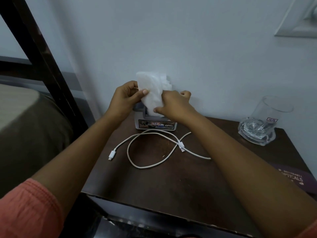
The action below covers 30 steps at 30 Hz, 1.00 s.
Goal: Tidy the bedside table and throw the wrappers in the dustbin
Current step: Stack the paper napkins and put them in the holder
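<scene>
Holding a crumpled white sheet (154, 90) above the small white holder (157, 125) at twelve o'clock on the dark tabletop (171, 186), I look down along both bare forearms. My left grip (127, 97) pinches the sheet's upper left edge between thumb and fingers. My right grip (173, 105) pinches its lower edge, just over the holder's slot.

Tidying looks barely begun, I judge. A white cable (154, 148) lies in a loose loop mid-tabletop, a glass (262, 121) stands at two o'clock, and a purple case (295, 179) sits at four o'clock. No dustbin is in view.

Whether the sheet is a tissue or a wrapper, and whether its bottom sits inside the holder, I cannot tell. The case is cut off by the frame edge, its lettering only partly readable. A bed (25, 126) lies at nine o'clock.
</scene>
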Available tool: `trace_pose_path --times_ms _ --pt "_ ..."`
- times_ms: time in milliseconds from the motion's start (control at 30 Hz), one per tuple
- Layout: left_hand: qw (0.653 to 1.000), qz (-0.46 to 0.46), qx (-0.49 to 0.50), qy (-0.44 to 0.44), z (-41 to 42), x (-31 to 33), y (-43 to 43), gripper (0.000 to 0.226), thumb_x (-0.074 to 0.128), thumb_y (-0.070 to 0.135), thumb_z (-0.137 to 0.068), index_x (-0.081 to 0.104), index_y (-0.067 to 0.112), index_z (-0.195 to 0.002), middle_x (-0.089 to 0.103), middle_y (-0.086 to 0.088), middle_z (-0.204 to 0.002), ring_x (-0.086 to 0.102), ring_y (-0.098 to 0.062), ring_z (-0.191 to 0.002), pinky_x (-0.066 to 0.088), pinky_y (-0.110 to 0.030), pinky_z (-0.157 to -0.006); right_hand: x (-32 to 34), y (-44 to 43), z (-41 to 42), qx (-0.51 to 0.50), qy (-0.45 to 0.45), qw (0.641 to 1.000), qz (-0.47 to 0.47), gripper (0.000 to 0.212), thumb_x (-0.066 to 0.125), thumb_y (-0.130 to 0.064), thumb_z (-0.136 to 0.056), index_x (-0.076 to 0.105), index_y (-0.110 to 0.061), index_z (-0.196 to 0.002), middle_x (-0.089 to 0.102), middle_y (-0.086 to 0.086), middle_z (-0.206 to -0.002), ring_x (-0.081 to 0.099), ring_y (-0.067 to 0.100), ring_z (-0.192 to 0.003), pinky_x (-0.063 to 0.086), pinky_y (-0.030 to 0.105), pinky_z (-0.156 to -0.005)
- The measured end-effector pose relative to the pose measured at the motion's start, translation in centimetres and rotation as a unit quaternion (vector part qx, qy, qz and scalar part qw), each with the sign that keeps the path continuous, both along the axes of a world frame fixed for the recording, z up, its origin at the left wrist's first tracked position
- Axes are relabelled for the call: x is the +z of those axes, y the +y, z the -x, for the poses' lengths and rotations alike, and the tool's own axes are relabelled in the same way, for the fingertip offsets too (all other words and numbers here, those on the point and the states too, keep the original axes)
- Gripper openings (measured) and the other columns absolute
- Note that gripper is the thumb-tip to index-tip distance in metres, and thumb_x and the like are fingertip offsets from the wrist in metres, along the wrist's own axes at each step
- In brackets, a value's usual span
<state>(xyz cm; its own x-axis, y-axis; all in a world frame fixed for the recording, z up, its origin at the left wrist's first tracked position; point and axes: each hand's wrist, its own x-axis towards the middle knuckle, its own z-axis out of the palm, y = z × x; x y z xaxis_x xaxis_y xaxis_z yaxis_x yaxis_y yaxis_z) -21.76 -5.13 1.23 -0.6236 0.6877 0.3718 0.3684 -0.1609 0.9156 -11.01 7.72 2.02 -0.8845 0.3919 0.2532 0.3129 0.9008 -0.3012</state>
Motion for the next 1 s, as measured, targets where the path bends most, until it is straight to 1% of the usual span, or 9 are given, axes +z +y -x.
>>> trace_pose_path --times_ms 100,200,333,433,533,633,733,833,1000 --pt "0.997 0.060 0.006 0.053 0.4 -0.2 -0.1 0.017 0.070 0.014 -0.082 0.064 0.018 -0.098 0.072 0.004 -0.083 0.067 -0.006 -0.076 0.054 -0.020 -0.071 -0.2 0.8 -0.2 -0.006 0.031 0.999 0.012 0.026 0.064 -0.035 -0.082 0.042 -0.027 -0.073 0.042 -0.012 -0.064 0.038 0.015 -0.077 0.017 0.038 -0.081" --pt "0.963 0.165 0.057 0.205 0.7 -0.7 -0.4 0.025 0.077 0.024 -0.075 0.066 0.023 -0.098 0.069 0.005 -0.088 0.064 -0.003 -0.079 0.049 -0.012 -0.072 -0.5 0.6 -0.1 0.010 0.013 1.000 -0.018 0.032 0.065 -0.036 -0.080 0.034 -0.027 -0.078 0.034 -0.014 -0.060 0.038 0.015 -0.078 0.020 0.044 -0.093" --pt "0.902 0.223 0.150 0.337 0.1 -0.2 -0.2 0.028 0.073 0.035 -0.077 0.072 0.012 -0.094 0.073 -0.010 -0.085 0.062 -0.027 -0.079 0.044 -0.035 -0.074 -0.6 1.1 0.1 0.010 0.048 0.999 0.023 0.021 0.067 -0.032 -0.078 0.050 -0.029 -0.090 0.039 -0.018 -0.061 0.040 0.012 -0.079 0.018 0.039 -0.085" --pt "0.869 0.255 0.144 0.398 -0.5 0.7 0.5 0.029 0.069 0.034 -0.080 0.070 0.006 -0.090 0.070 -0.016 -0.082 0.062 -0.034 -0.081 0.034 -0.032 -0.075 -0.6 1.1 0.0 -0.006 0.050 0.998 0.022 0.015 0.062 -0.030 -0.078 0.053 -0.032 -0.090 0.042 -0.019 -0.060 0.044 0.013 -0.078 0.013 0.037 -0.083" --pt "0.849 0.295 0.108 0.424 -0.8 1.1 1.0 0.021 0.065 0.032 -0.084 0.057 0.018 -0.071 0.056 -0.003 -0.061 0.058 -0.032 -0.076 0.026 -0.032 -0.079 -0.7 0.5 0.0 -0.008 0.018 1.000 0.017 0.012 0.055 -0.036 -0.077 0.048 -0.041 -0.085 0.041 -0.022 -0.058 0.043 0.010 -0.079 0.017 0.042 -0.094" --pt "0.829 0.320 0.106 0.446 -0.3 1.7 1.4 0.024 0.064 0.037 -0.083 0.053 0.022 -0.070 0.060 -0.006 -0.067 0.057 -0.030 -0.077 0.025 -0.032 -0.083 -0.5 1.0 -0.2 -0.008 0.032 0.997 0.067 0.021 0.065 -0.044 -0.076 0.055 -0.040 -0.095 0.042 -0.022 -0.060 0.045 0.010 -0.082 0.020 0.043 -0.095" --pt "0.827 0.316 0.110 0.451 0.1 1.9 1.5 0.026 0.069 0.041 -0.078 0.065 0.016 -0.083 0.069 -0.011 -0.084 0.058 -0.030 -0.086 0.021 -0.031 -0.078 -0.2 1.2 -0.3 -0.020 0.022 0.998 0.058 0.031 0.067 -0.039 -0.080 0.057 -0.025 -0.105 0.051 -0.011 -0.075 0.054 0.019 -0.097 0.018 0.042 -0.097" --pt "0.839 0.282 0.122 0.450 0.1 1.5 1.2 0.034 0.072 0.040 -0.076 0.067 0.011 -0.090 0.068 -0.012 -0.086 0.057 -0.032 -0.087 0.027 -0.033 -0.075 -0.4 1.1 -0.4 -0.020 0.015 0.999 0.027 0.033 0.066 -0.038 -0.082 0.057 -0.019 -0.108 0.049 -0.007 -0.080 0.054 0.022 -0.104 0.014 0.042 -0.099" --pt "0.929 0.235 0.101 0.267 0.4 1.7 0.8 0.031 0.075 0.040 -0.075 0.069 0.011 -0.082 0.069 -0.007 -0.082 0.060 -0.024 -0.074 0.047 -0.037 -0.069 -0.4 0.9 -0.4 -0.004 -0.045 0.999 -0.025 0.024 0.060 -0.042 -0.083 0.051 -0.022 -0.093 0.046 -0.007 -0.079 0.049 0.021 -0.109 0.013 0.050 -0.102"
